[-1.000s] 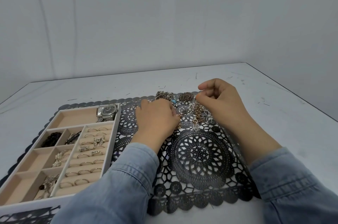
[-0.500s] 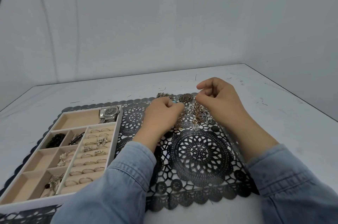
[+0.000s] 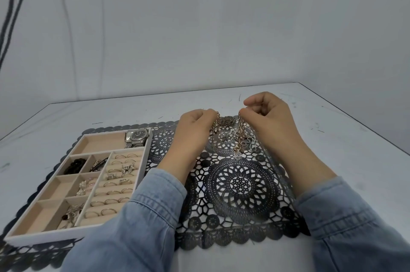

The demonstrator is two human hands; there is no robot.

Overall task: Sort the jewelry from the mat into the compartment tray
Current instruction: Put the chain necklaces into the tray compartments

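Observation:
A black lace mat [image 3: 241, 185] covers the white table. At its far edge lies a tangle of jewelry [image 3: 230, 136]. My left hand [image 3: 195, 132] pinches a gold chain [image 3: 216, 122] and holds it lifted. My right hand [image 3: 268, 118] pinches a darker link chain [image 3: 240, 129] that hangs down to the pile. The beige compartment tray [image 3: 40, 235] sits at the left, with a silver watch [image 3: 136, 137] in the top compartment, several rings [image 3: 115, 183] in the roll slots, and small pieces in the side cells.
The table's far edge [image 3: 199, 92] meets a grey wall. Its right edge [image 3: 363, 125] runs diagonally. Dark cables [image 3: 11, 14] hang at the upper left. My denim sleeves [image 3: 137, 227] cover the near part of the mat.
Both hands have risen off the pile. The left hand moved forward and lifted a gold chain; the right hand raised its chain higher.

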